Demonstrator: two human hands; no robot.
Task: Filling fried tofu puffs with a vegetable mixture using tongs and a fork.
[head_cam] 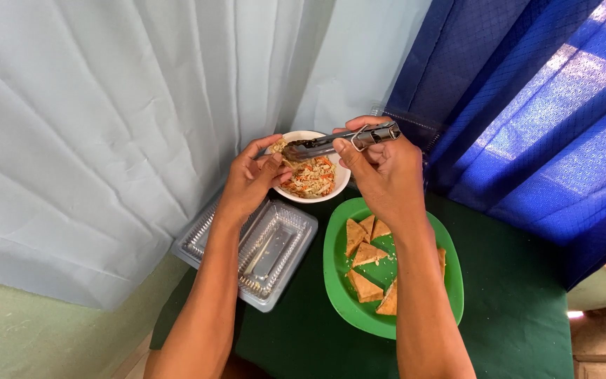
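While my right hand [386,175] is squeezing the metal tongs [338,142] over the far white bowl of shredded salad [310,177], my left hand's [250,179] loosely curled fingers are steadying its rim, keeping the tips low so nothing is spilling.

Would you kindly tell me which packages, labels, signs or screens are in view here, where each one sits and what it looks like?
Clear plastic container: lies open and empty on the green tablecloth, left of the green plate, below the left hand; rectangular, transparent, ribbed walls.
No labels, signs or screens show.
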